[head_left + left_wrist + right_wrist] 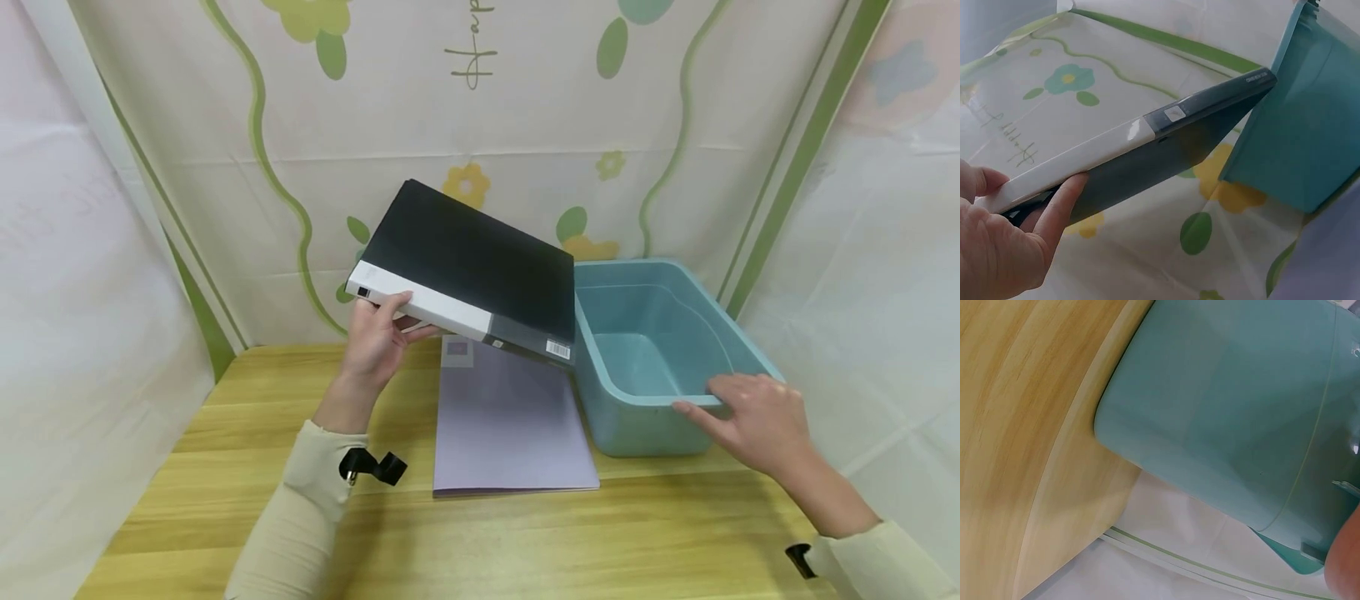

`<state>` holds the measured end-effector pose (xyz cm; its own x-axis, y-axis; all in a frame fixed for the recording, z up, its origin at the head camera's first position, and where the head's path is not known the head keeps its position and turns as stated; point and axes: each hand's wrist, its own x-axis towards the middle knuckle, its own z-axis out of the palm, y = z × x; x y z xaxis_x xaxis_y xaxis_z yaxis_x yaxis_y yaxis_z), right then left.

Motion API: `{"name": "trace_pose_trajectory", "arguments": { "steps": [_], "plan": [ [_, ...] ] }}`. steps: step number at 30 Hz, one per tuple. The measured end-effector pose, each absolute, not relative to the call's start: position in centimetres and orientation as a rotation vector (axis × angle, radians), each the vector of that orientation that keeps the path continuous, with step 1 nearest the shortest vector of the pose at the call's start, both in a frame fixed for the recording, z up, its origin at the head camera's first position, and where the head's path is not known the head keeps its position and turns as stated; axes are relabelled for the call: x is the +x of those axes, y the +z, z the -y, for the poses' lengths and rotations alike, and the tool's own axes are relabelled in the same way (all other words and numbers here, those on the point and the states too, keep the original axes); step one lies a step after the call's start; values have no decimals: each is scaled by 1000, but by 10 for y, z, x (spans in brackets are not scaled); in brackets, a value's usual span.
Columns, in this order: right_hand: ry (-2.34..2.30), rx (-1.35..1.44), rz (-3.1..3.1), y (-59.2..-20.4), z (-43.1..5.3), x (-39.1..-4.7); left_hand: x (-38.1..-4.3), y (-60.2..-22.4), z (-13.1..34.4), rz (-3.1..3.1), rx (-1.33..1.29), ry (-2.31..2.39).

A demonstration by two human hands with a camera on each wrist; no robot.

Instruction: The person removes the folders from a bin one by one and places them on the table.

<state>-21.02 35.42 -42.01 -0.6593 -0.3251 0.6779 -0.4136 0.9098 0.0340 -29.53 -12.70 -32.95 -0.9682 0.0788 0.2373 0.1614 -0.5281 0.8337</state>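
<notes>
In the head view my left hand (375,346) grips a black ring-type file binder (472,258) by its white spine, thumb on top and fingers beneath. The binder is tilted in the air, its right end beside the rim of a blue-green plastic bin (615,392). The left wrist view shows the left hand (1010,237) pinching the spine end of the binder (1141,144). My right hand (765,421) holds the bin's near right rim, thumb outside. Only a bit of that hand (1344,559) shows in the right wrist view, against the bin (1222,412).
A lilac folder (510,433) lies flat on the wooden table (270,467), left of the bin and partly under the raised binder. Patterned white cloth (525,117) hangs behind the table and along both sides.
</notes>
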Motion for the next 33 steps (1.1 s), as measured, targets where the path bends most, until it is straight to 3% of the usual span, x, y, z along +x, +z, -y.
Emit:
{"name": "trace_pose_trajectory", "arguments": {
  "steps": [10, 33],
  "plan": [
    [165, 534, 2331, -420, -356, -210, -294, -334, 145, 1497, -331, -2672],
    [163, 525, 2353, -419, -355, -207, -290, -341, 195, 1605, 168, -2589]
  ]
}}
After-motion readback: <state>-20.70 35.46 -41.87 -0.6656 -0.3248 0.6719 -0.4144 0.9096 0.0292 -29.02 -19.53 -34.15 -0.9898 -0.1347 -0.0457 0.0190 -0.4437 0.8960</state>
